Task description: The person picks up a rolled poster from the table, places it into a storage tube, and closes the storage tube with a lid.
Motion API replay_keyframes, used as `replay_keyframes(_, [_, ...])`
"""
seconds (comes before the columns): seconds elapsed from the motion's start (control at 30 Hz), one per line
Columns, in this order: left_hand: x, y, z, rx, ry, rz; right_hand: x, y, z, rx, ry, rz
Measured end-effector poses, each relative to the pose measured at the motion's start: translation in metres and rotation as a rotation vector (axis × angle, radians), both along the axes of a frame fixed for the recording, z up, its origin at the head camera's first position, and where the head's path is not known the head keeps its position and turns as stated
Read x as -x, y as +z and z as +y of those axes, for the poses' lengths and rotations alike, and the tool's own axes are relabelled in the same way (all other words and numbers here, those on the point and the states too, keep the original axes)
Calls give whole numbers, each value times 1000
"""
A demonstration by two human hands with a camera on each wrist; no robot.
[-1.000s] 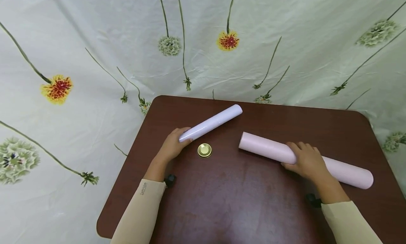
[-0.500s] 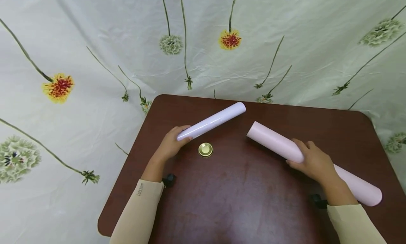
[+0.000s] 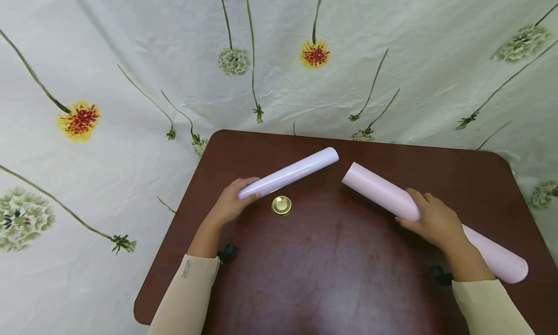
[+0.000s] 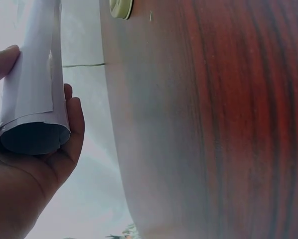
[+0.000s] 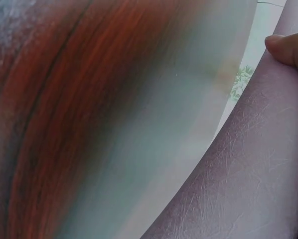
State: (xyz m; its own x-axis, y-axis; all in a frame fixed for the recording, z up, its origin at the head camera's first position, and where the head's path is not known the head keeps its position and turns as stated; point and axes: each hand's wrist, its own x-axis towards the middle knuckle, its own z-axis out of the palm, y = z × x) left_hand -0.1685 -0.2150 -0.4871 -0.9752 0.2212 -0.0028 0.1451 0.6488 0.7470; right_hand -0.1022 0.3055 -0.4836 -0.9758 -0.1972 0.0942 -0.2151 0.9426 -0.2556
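In the head view my left hand [image 3: 230,203] grips the near end of a glossy white-lilac roll [image 3: 289,174], which slants up to the right. The left wrist view shows the roll's [image 4: 32,84] hollow end in the palm, with fingers and thumb around it. My right hand [image 3: 437,222] holds a thicker pink roll [image 3: 383,192] around its middle; its left end points to the back left. In the right wrist view the thumb lies on the pink roll's [image 5: 253,149] textured surface. A small round gold dish [image 3: 281,205] sits just below the white-lilac roll.
A dark reddish-brown table [image 3: 314,277] with rounded corners lies under both hands. Behind it and to its left hangs a pale cloth [image 3: 131,180] printed with flowers. A small black device is on each wrist.
The pink roll has moved right and tilted, its left end going toward the table's back. The white-lilac roll's near end has shifted slightly left and down with my left hand.
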Motion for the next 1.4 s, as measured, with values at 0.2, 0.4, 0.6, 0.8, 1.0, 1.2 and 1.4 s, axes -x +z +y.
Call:
replay_keyframes(0.2, [-8, 2, -2, -26, -15, -3, 1, 1, 3, -9, 10, 46])
replay_keyframes(0.4, [-12, 3, -3, -52, -40, -6, 1, 2, 5, -15, 12, 75])
replay_keyframes(0.6, [-12, 6, -6, -61, -50, 1, 1, 2, 4, -13, 25, 95])
replay_keyframes(0.8, [-13, 8, -8, -42, -70, -18, 0, 4, 4, -14, 26, 84])
replay_keyframes(1.0, [-15, 13, -11, -33, -85, -36, 0, 3, 4, -18, 40, 89])
replay_keyframes(1.2, [-14, 14, -12, -54, -98, -60, 1, 2, 5, -38, 58, 94])
replay_keyframes(1.4, [-14, 14, -12, -56, -102, -85, 1, 0, 7, -40, 76, 112])
